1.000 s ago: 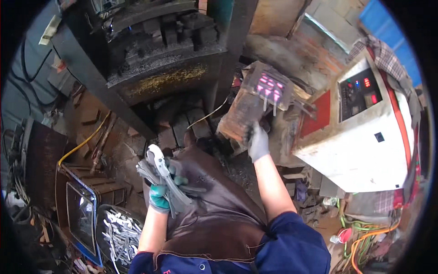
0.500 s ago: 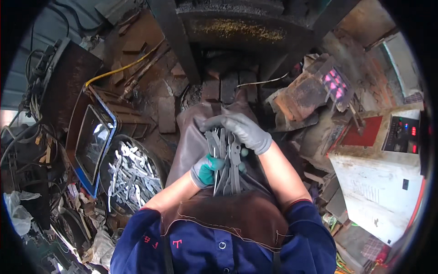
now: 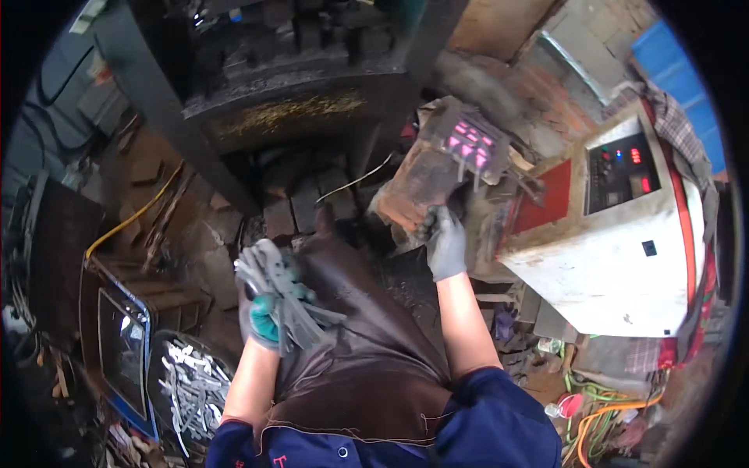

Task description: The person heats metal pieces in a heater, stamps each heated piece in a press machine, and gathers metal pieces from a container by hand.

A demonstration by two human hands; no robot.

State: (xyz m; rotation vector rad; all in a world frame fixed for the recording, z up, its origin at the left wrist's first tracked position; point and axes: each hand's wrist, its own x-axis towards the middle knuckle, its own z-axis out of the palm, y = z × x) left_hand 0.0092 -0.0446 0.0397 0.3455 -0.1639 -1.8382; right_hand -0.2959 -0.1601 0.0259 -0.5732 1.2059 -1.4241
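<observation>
My left hand (image 3: 267, 318), in a grey and green glove, is closed round a bundle of flat grey metal pieces (image 3: 290, 300) above my brown leather apron (image 3: 343, 273). The pieces fan out on both sides of the fist. Over to the right, my right hand (image 3: 446, 243) in a grey glove is at the near edge of a scorched brick block (image 3: 419, 183). Its fingers are curled, and anything inside them is hidden. Pink-glowing metal ends (image 3: 470, 144) show in the block's far right face.
A tub of loose metal pieces (image 3: 195, 390) stands at lower left, beside a blue-edged metal frame (image 3: 148, 351). At right is a white control cabinet (image 3: 616, 265) with lit red digits. A dark machine frame (image 3: 289, 117) rises ahead. Coloured cables (image 3: 597, 421) lie at lower right.
My right hand has left the bundle and moved right to the brick block. The left hand still holds the pieces, now tilted. The view has swung to the right.
</observation>
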